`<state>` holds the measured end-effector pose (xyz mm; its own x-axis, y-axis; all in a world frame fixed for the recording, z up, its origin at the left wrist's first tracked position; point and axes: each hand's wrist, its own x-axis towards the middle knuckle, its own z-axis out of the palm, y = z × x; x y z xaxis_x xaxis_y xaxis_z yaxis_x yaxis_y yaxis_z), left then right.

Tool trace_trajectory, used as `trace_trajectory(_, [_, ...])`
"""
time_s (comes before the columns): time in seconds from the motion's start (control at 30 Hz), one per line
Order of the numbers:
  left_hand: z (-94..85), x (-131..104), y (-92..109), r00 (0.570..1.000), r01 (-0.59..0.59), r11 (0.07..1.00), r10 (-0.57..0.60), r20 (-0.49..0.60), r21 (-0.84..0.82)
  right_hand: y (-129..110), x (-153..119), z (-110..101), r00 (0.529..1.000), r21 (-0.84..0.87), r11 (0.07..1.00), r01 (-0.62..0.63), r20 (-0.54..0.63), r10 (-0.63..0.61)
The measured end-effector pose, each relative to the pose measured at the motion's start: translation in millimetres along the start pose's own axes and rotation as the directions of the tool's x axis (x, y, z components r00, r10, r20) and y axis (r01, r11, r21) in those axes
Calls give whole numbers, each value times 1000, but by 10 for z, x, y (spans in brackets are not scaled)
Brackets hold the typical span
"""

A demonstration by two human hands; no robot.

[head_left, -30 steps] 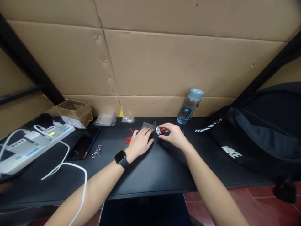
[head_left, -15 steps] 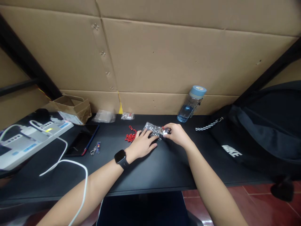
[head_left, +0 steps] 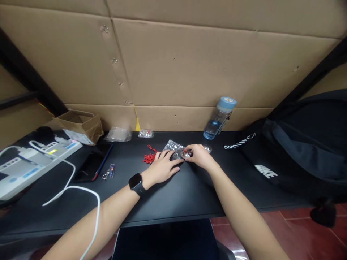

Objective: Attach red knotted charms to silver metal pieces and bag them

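Observation:
My left hand (head_left: 161, 167), with a black watch on the wrist, lies flat with its fingers spread at the lower edge of a clear plastic bag (head_left: 173, 145). Just beyond its fingertips sits a bundle of red cords (head_left: 149, 158). Between the thumb and fingers of my right hand (head_left: 199, 156) is a small round shiny piece (head_left: 185, 154) with a bit of red on it, held low over the bag's right side. Whether it touches the bag I cannot tell. A second round shiny piece (head_left: 208, 148) rests on the black table behind my right hand, partly covered by it.
At the back stand a water bottle (head_left: 220, 117) and a cardboard box (head_left: 81, 126), with small plastic bags (head_left: 118, 134) between. To the left are a power strip (head_left: 40, 168), a phone (head_left: 93, 162), a key ring charm (head_left: 109, 172) and a white cable (head_left: 89, 188). A black backpack (head_left: 298, 155) fills the right.
My right hand has shifted slightly left and down with the round piece, nearer my left hand. A second round piece now shows behind it. My left hand has stayed in place.

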<state>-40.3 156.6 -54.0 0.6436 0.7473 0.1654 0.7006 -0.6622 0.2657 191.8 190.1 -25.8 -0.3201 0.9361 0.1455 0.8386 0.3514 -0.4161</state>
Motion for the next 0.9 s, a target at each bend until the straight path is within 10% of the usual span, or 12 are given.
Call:
trace_trajectory(0.47, [-38,-19,-52,1000,10,999,-9,30,-52,-106,-64,8,999,-132,991,30,18,-28])
trace_trajectory(0.9, [-99,-45,-82,995,-8,991,21,95,-133,-104,-25,8,993,99,989,108,28,-112])
